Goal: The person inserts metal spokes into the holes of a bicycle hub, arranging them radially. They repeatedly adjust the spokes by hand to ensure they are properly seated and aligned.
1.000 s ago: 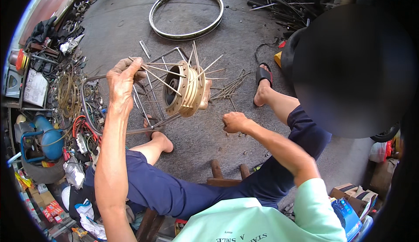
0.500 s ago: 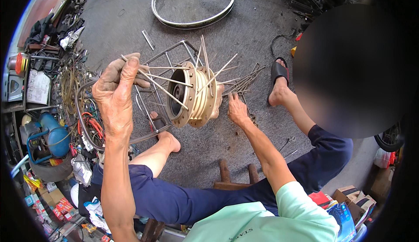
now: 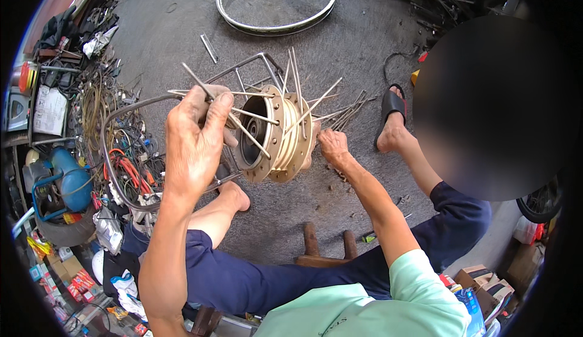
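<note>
A gold-coloured wheel hub (image 3: pixel 285 133) stands on its side before me, several thin metal spokes sticking out from its drilled flanges. My left hand (image 3: pixel 195 136) is closed, its thumb and fingers pinching a spoke (image 3: pixel 195 78) at the hub's left side; other spokes pass close to its fingers. My right hand (image 3: pixel 334 147) is at the hub's right edge with its fingers curled; what they grip is hidden. Just beyond that hand, a bundle of loose spokes (image 3: pixel 353 113) lies on the ground. Whatever bears the hub from below cannot be made out.
A bent tubular metal frame (image 3: pixel 130 107) lies behind and left of the hub. Farther off is a bare wheel rim (image 3: pixel 274 32). Tangled cables (image 3: pixel 129 173) and a blue machine (image 3: pixel 74 179) crowd the left. A wooden stool (image 3: pixel 319 260) is below; another person's blurred shape occupies the right.
My left hand has moved right, closer to the hub, and the spoke in it now points up to the left. My right hand has shifted slightly, its fingers now against the hub's right edge.
</note>
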A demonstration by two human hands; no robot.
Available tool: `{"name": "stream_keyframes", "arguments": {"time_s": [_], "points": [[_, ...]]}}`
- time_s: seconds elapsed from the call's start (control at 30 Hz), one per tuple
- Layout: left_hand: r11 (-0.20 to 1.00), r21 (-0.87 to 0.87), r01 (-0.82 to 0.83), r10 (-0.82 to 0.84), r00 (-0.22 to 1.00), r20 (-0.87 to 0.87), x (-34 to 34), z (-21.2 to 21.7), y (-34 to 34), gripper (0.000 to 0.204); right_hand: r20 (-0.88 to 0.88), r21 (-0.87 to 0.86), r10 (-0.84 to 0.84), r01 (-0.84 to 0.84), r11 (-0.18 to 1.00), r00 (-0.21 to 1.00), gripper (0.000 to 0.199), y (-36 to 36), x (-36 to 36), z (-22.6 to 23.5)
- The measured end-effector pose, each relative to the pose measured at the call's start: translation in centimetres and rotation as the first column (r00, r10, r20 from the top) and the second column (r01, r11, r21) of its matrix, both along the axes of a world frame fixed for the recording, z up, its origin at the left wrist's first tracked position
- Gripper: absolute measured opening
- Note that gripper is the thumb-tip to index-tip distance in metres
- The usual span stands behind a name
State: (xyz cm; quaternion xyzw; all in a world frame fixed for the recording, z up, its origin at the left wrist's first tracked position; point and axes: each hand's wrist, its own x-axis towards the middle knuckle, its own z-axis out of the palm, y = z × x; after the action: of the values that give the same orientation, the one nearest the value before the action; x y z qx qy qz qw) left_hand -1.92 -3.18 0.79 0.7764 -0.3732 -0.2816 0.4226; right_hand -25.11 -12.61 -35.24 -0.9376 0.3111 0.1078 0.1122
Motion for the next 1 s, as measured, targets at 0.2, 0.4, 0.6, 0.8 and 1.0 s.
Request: {"name": "stream_keyframes", "arguments": {"time_s": [0.2, 0.4, 0.6, 0.8, 1.0], "points": [[0.993, 0.112, 0.047, -0.023, 0.976, -0.215, 0.7, 0.9, 0.2, 0.048, -0.162, 0.190, -0.084, 0.115, 0.975, 0.983, 0.023, -0.3, -0.3, 3.6], [0.990, 0.094, 0.106, -0.074, 0.953, -0.292, 0.2, 1.3, 1.0, 0.030, -0.232, 0.142, 0.011, 0.023, 0.990, 0.973, 0.030, 2.3, -1.1, 2.0], [0.982, 0.190, 0.025, 0.050, 0.924, -0.379, 2.6, -0.3, 3.0, 0.028, -0.063, 0.025, -0.086, 0.088, 0.996, 0.994, 0.018, 3.2, -0.5, -0.8], [0.992, 0.119, 0.036, 0.017, 0.909, -0.415, 2.2, -0.7, 3.0, 0.029, 0.089, 0.138, -0.224, 0.211, 0.968, 0.970, 0.017, 3.3, -0.7, -1.2], [0.959, 0.280, 0.032, -0.005, 0.995, -0.095, 1.9, 0.2, 2.3, 0.038, 0.111, 0.291, -0.285, 0.243, 0.925, 0.952, 0.036, 1.0, -0.6, 4.1]]}}
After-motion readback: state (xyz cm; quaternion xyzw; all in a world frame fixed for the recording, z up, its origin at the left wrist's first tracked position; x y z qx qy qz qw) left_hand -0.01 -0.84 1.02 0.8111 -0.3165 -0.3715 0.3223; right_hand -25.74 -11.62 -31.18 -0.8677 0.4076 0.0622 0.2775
